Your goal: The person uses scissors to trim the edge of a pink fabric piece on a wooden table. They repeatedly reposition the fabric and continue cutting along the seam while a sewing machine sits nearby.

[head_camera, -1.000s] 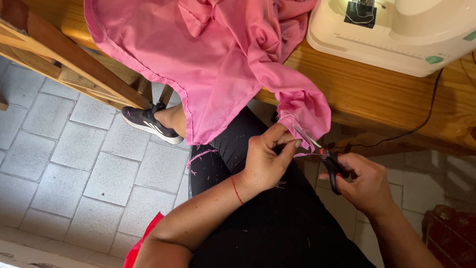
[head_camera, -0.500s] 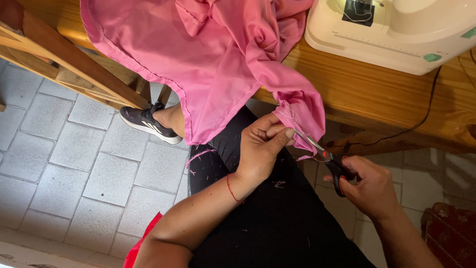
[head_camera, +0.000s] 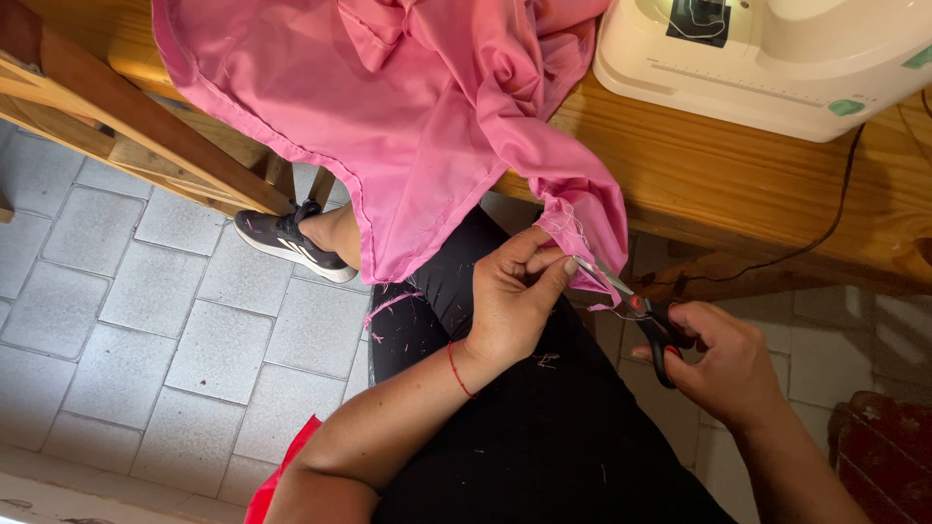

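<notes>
Pinching the frayed lower edge of the pink fabric (head_camera: 437, 126) between thumb and fingers, my left hand (head_camera: 515, 296) is clamped on the cloth and holds its corner taut just above my lap. Immediately to its right, my right hand (head_camera: 723, 364) is closed around the black handles of the scissors (head_camera: 636, 312), whose thin blades point up and left into the hem beside my left thumb. Compared with a second ago, the left hand has crept further along the edge and the blades now sit closer against my fingertips; I judge that trimming of loose threads is moving along the hem, with more frayed edge remaining to the left. Short pink thread clippings lie on the black trousers (head_camera: 544, 437) below both hands. Beyond the hands, the rest of the fabric drapes over the wooden table (head_camera: 738, 184), where a white sewing machine (head_camera: 777, 58) stands well apart from the work.
</notes>
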